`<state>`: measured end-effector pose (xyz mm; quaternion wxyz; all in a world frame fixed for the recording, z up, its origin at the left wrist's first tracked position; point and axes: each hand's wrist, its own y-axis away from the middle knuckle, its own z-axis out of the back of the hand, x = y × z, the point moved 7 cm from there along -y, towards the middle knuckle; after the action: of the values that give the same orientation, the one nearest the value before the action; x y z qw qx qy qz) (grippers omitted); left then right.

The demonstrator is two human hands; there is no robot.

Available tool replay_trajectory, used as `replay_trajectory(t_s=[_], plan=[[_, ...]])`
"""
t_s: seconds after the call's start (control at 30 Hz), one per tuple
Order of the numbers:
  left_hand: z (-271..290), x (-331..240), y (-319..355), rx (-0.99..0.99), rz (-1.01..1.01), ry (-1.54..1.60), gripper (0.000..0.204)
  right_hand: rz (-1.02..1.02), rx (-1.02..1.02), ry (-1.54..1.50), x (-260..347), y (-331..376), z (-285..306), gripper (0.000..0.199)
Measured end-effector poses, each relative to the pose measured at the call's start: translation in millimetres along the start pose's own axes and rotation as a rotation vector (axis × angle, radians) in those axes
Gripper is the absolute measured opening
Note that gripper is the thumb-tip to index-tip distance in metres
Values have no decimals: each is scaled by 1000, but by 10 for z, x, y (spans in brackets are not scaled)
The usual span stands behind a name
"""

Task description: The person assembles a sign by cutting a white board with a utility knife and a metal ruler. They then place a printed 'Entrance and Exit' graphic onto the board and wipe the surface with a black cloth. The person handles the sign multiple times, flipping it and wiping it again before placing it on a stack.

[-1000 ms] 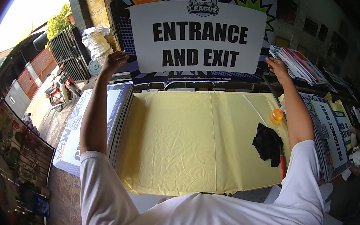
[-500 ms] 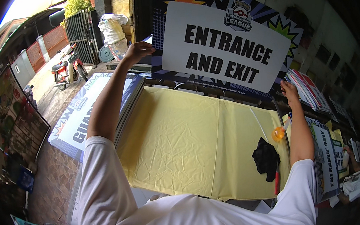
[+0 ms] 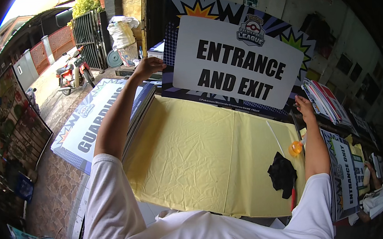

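A large printed sign board (image 3: 239,87) is held up beyond the far edge of the work table, its face toward me. It has a white panel with bold black lettering, a dark purple border and orange and green starbursts. My left hand (image 3: 149,68) is closed on its left edge. My right hand (image 3: 304,105) pinches its lower right corner. Below spreads the yellow cloth (image 3: 190,152) that covers the table. On its right side lie a crumpled black cloth (image 3: 282,175), a red-handled tool (image 3: 293,198), a thin white strip (image 3: 275,135) and an orange spray bottle (image 3: 295,148).
A stack of similar signs (image 3: 99,119) stands left of the yellow cloth, another sign stack (image 3: 341,169) on the right. More boards (image 3: 326,102) lean at the far right. Another person (image 3: 379,198) is at the right edge. A red motorcycle (image 3: 74,73) is parked outside.
The sign board has come down slightly, its right side drawn a little to the left. Both hands have lowered slightly with it and keep their hold.
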<state>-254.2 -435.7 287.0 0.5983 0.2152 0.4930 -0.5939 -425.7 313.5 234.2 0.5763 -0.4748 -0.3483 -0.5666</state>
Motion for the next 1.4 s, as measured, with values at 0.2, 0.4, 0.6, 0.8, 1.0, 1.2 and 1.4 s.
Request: replay_trajectory(t_s=[0.2, 0.4, 0.6, 0.8, 1.0, 1.2, 1.4], plan=[[-8, 77, 14, 3, -22, 62, 38, 15, 25, 10, 31, 5, -72, 29], [40, 241, -4, -27, -7, 39, 38, 12, 49, -23, 82, 83, -208, 26], [-3, 319, -22, 75, 19, 188, 36, 21, 96, -23, 113, 43, -242, 18], [-21, 298, -34, 93, 53, 109, 33, 45, 117, 2, 127, 32, -252, 23], [-29, 311, -9, 139, 67, 61, 36, 43, 126, -21, 120, 16, -274, 20], [-7, 368, -1, 149, 72, 74, 39, 34, 119, 24, 80, 7, -296, 21], [-40, 357, 48, 126, 93, 123, 43, -4, 91, 71, -55, -38, -271, 28]])
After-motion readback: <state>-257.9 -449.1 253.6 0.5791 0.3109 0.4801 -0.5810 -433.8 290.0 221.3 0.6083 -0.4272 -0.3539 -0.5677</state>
